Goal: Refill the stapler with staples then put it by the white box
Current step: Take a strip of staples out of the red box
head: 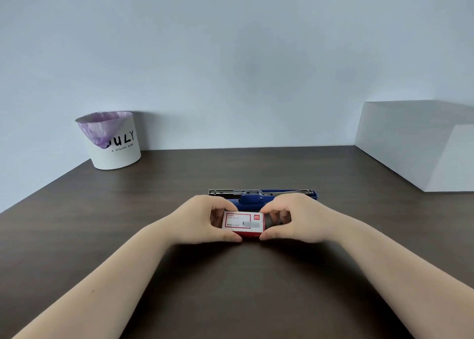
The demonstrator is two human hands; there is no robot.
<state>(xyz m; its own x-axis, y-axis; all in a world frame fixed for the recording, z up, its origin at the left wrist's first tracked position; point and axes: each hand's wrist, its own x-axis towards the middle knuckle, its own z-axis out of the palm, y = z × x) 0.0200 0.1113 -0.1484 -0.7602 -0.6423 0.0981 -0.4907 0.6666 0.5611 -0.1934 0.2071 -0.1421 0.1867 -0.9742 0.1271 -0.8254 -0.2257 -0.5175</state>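
A small red and white staple box is held between both hands at the middle of the dark wooden table. My left hand grips its left end. My right hand is at its right end, where a grey inner tray sticks out between the fingers. Just behind the hands lies the blue stapler, opened flat with its metal staple channel facing up. The large white box stands at the back right of the table.
A white bin with a purple liner and black lettering stands at the back left against the pale wall. The table's left edge runs diagonally from the bin toward me.
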